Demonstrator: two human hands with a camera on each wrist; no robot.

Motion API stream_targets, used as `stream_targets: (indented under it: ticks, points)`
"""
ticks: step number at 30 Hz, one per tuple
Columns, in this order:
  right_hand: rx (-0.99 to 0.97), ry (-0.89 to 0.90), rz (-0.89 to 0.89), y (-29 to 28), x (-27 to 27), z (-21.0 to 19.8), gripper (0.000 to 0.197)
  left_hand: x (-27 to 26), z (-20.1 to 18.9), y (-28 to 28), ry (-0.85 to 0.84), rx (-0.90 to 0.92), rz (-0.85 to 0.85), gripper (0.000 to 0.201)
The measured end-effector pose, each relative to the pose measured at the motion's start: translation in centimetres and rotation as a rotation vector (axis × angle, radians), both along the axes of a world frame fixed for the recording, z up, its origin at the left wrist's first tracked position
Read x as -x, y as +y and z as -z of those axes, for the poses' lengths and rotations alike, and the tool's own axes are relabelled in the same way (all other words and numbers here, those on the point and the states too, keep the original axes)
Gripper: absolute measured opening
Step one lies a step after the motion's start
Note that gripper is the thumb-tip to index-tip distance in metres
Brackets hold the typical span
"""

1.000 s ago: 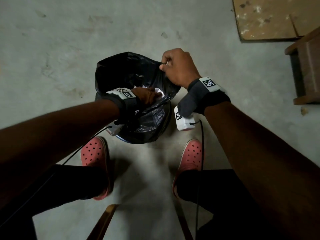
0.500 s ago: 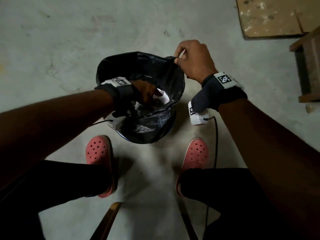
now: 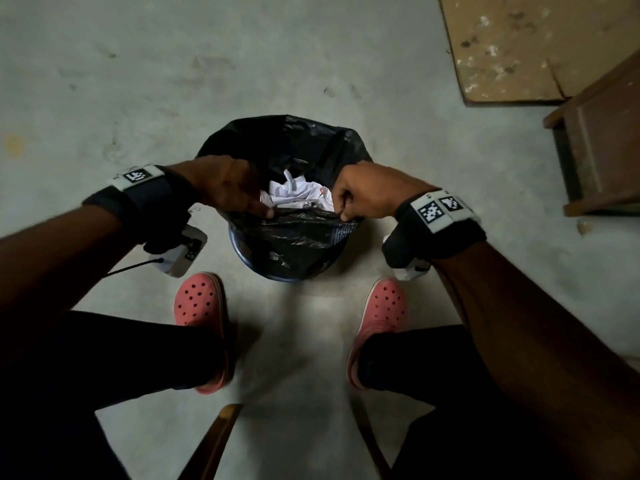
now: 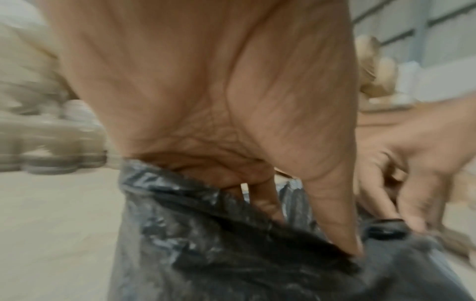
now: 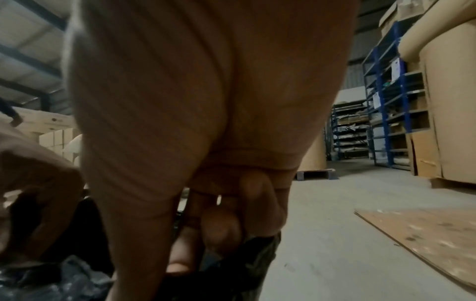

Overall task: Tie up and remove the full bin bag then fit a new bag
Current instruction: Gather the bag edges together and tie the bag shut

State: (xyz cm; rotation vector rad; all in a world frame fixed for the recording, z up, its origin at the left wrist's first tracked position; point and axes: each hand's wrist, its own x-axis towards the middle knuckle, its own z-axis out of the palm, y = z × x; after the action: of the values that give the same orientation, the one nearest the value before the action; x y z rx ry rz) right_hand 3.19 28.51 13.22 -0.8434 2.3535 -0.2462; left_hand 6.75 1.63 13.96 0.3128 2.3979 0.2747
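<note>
Black bin bag (image 3: 277, 237) sits in the blue bin (image 3: 273, 277) on the concrete floor (image 3: 138, 81), between the person's feet and forward of them; only a sliver of bin rim shows under the plastic at the near side. Bag mouth is open, far edge standing up above the bin, crumpled white paper (image 3: 298, 194) visible inside. Left hand (image 3: 225, 187) is on the near-left part of the bag's top edge: left wrist view shows the thumb outside and fingers (image 4: 262, 195) tucked inside the plastic, so its grip is clamped on the bag edge. Right hand (image 3: 367, 192) is on the near-right part of the same edge, curled into a fist; right wrist view shows fingertips (image 5: 221, 230) folded over a bunched bit of black plastic, grip closed on the bag. The stretch of bag edge between the two hands runs roughly straight, near side of the mouth. Both wrists carry black straps with white marker tags and a camera unit hanging below. Pink perforated clogs (image 3: 201, 306) either side of the bin, just short of it. Plywood sheet (image 3: 540, 46) lies flat on the floor far right; a wooden piece of furniture (image 3: 602, 143) sits next to it at the right edge. Right wrist view also shows blue racking (image 5: 386, 97) and big cardboard rolls in the background. Left wrist view is motion-blurred.
</note>
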Motion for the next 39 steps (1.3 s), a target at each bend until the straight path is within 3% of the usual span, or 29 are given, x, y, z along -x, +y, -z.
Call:
stream_targets:
  ticks: [2, 4, 7, 10, 12, 14, 17, 19, 21, 24, 28, 31, 35, 39]
  points:
    - [0.026, -0.005, 0.042, 0.0, -0.2, -0.7, 0.021, -0.5, -0.5, -0.7, -0.004, -0.036, -0.03, 0.051]
    - [0.098, 0.049, 0.104, 0.4, 0.0, -1.6, 0.016, -0.7, -0.8, -1.5, 0.014, -0.051, -0.038, 0.036]
    - [0.202, 0.126, 0.198, 0.9, 0.1, -2.5, 0.007, -0.6, -1.2, -2.8, 0.157, -0.201, -0.107, 0.009]
    - [0.287, 0.177, 0.271, 1.1, -0.1, -2.3, 0.004, -0.3, -1.3, -3.9, 0.308, -0.312, -0.188, 0.01]
    - [0.307, 0.2, 0.331, 1.4, -0.3, -1.9, 0.024, -0.1, -1.1, -4.4, 0.348, -0.341, -0.202, 0.01]
    - [0.285, 0.235, 0.393, 2.2, -0.6, -1.3, 0.064, -0.2, -0.8, -5.1, 0.397, -0.423, -0.226, 0.03]
    - [0.149, 0.199, 0.45, 4.3, -0.9, 0.5, 0.132, -0.8, 0.1, -6.6, 0.451, -0.464, -0.28, 0.096]
    - [0.107, 0.034, 0.506, 5.6, -1.3, 2.1, 0.155, -1.7, 1.7, -8.1, 0.332, -0.475, -0.419, 0.124]
    - [0.126, -0.109, 0.541, 6.4, -1.5, 4.1, 0.159, -2.5, 3.8, -9.4, 0.219, -0.474, -0.504, 0.134]
    - [0.366, -0.188, 0.596, 5.7, -2.3, 6.3, 0.15, -3.7, 6.2, -9.1, 0.173, -0.536, -0.498, 0.128]
    - [0.72, -0.2, 0.743, 2.4, -3.1, 8.0, 0.117, -3.4, 8.2, -5.9, 0.097, -0.751, -0.521, 0.089]
    - [0.807, -0.164, 0.825, 0.4, -2.7, 8.6, 0.091, -2.0, 8.9, -4.8, 0.163, -0.961, -0.692, 0.084]
    - [0.849, -0.101, 0.866, -0.9, -1.9, 9.4, 0.074, -1.0, 9.3, -3.7, 0.287, -1.053, -0.82, 0.055]
    - [0.987, -0.221, 1.024, -2.2, -1.5, 9.6, 0.044, -0.7, 10.1, -2.2, 0.32, -1.117, -0.992, 0.026]
